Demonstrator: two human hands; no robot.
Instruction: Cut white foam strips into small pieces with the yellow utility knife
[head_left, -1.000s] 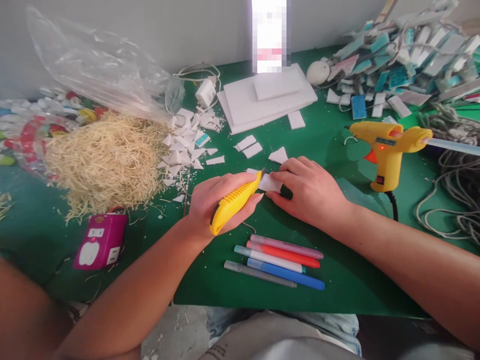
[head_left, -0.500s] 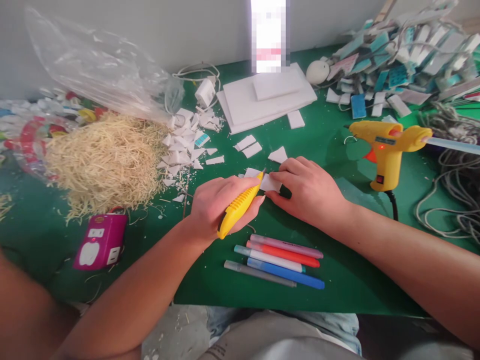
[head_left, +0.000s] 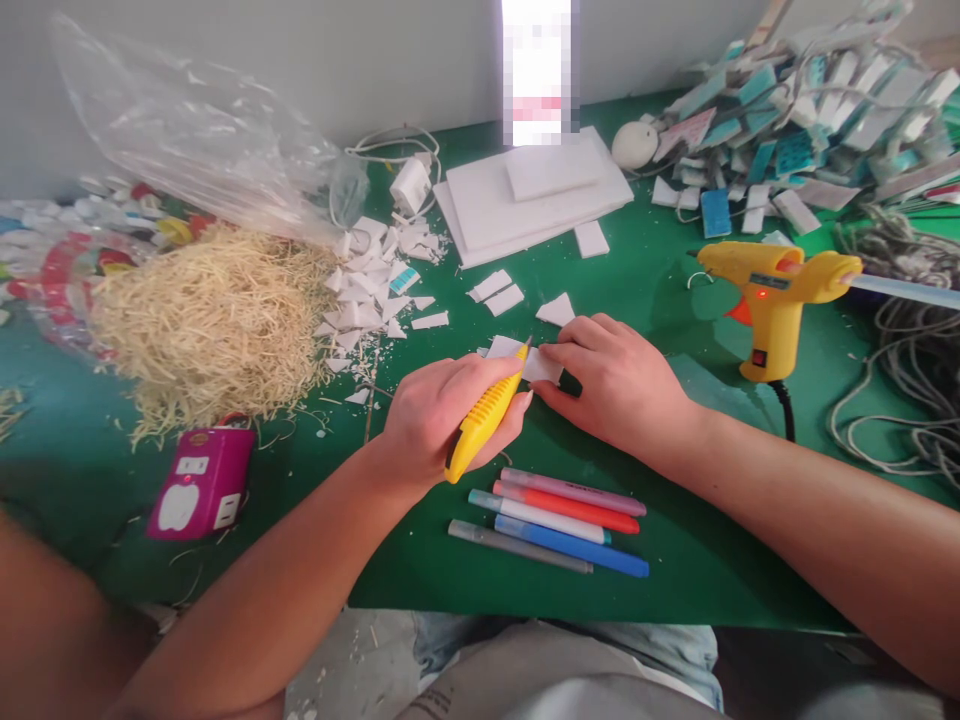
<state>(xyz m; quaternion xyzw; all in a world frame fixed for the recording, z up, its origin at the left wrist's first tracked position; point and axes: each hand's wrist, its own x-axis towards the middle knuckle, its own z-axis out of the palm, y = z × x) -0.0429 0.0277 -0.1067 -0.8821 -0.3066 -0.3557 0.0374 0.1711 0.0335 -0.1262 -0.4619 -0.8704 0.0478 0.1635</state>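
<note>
My left hand point(head_left: 435, 405) is closed around a yellow utility knife point(head_left: 484, 420), its blade end pointing away from me at a small piece of white foam board point(head_left: 543, 368). The fingertips of my right hand point(head_left: 611, 375) press on that piece from the right, holding it against the table. Another part of white board point(head_left: 504, 347) shows just left of the blade; whether it is joined to the first, I cannot tell. A white scrap point(head_left: 556, 310) lies right behind my right fingers, and two small white strips point(head_left: 504, 299) rest farther back.
Several markers point(head_left: 570, 545) lie in front of my hands. A yellow glue gun point(head_left: 772, 300) stands at right, its light lit. Left are wood shavings point(head_left: 217, 320), white scraps point(head_left: 360, 300) and a magenta power socket point(head_left: 202, 480). White boards point(head_left: 480, 225) lie at the back.
My left hand and the knife have shifted slightly right and turned a little steeper. More white board shows left of the blade. The right hand has stayed in place.
</note>
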